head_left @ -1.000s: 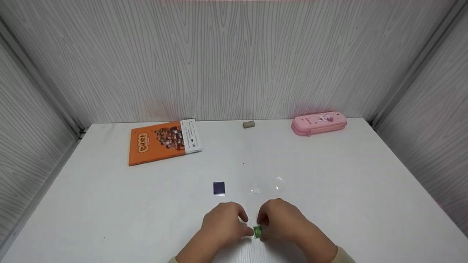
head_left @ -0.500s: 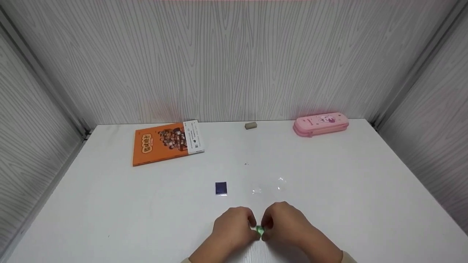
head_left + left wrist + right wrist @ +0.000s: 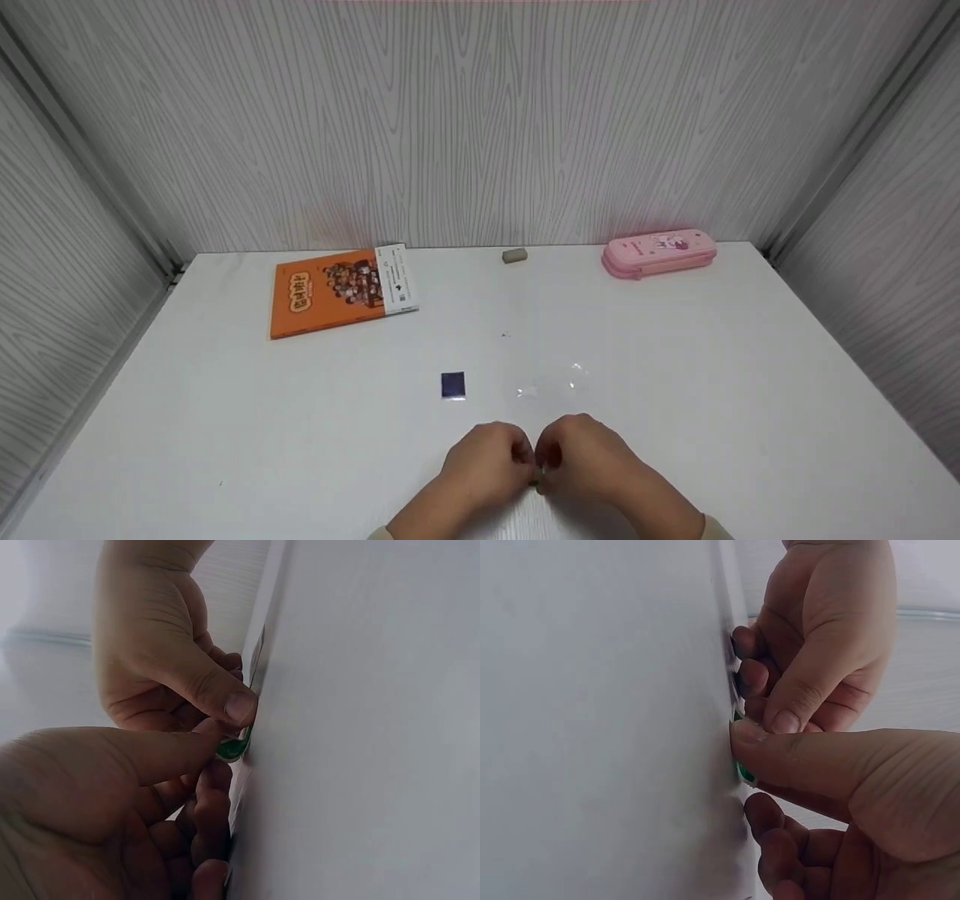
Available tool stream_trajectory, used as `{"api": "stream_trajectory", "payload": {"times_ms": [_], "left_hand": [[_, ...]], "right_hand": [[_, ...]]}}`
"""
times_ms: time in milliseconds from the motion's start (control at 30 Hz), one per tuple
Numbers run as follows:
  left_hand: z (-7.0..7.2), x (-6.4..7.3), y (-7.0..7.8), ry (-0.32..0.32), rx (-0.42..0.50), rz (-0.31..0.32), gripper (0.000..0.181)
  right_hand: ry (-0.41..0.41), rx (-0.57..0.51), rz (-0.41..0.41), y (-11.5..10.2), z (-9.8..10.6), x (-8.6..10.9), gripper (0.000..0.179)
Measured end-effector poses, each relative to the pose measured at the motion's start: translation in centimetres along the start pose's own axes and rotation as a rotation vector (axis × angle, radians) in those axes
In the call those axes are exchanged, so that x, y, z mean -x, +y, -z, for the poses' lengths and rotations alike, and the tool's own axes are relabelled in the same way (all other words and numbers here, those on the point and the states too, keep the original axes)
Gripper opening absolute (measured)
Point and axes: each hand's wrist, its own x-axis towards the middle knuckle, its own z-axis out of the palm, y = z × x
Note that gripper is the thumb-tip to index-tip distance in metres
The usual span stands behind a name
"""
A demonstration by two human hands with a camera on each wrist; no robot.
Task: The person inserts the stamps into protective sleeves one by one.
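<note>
Near the front of the white table (image 3: 337, 442), my left hand (image 3: 486, 466) and right hand (image 3: 592, 459) meet over a small thin green square (image 3: 231, 750), mostly covered by fingers in the head view. In the left wrist view, my left thumb and forefinger pinch one edge of it, and it curls up from the tabletop. My right thumb presses on the green square (image 3: 745, 771) in the right wrist view, with the right fingers curled beside it. A dark blue square (image 3: 453, 385) lies flat beyond my left hand.
Clear, shiny bits of film (image 3: 527, 391) lie just beyond the hands. Farther back are an orange book (image 3: 330, 292) at left, a small brownish block (image 3: 514, 256) in the middle and a pink pencil case (image 3: 660, 253) at right. Panels wall the table's back and sides.
My left hand has moved right to meet the right hand and pinch the green square. The square now shows less and curls. My right hand has hardly moved.
</note>
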Motion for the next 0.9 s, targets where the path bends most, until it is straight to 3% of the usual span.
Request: {"api": "stream_trajectory", "payload": {"times_ms": [200,467,667,800,900], "left_hand": [[0.2,0.2,0.0,0.006,0.046,-0.025,0.017],[1.0,-0.1,0.1,-0.017,0.184,-0.038,0.013],[1.6,-0.2,0.5,-0.024,0.293,0.001,0.012],[1.9,-0.3,0.6,-0.022,0.327,0.022,0.011],[2.3,-0.6,0.4,0.007,0.298,0.038,0.01]], "right_hand": [[0.032,-0.024,0.035,0.1,0.3,-0.2,0.017],[-0.025,-0.27,0.035,0.5,1.9,0.0,0.014],[-0.08,-0.417,0.029,0.6,3.0,0.3,0.009],[-0.058,-0.441,0.024,0.5,3.3,0.2,0.008],[0.02,-0.407,0.015,0.7,3.7,0.2,0.009]]}}
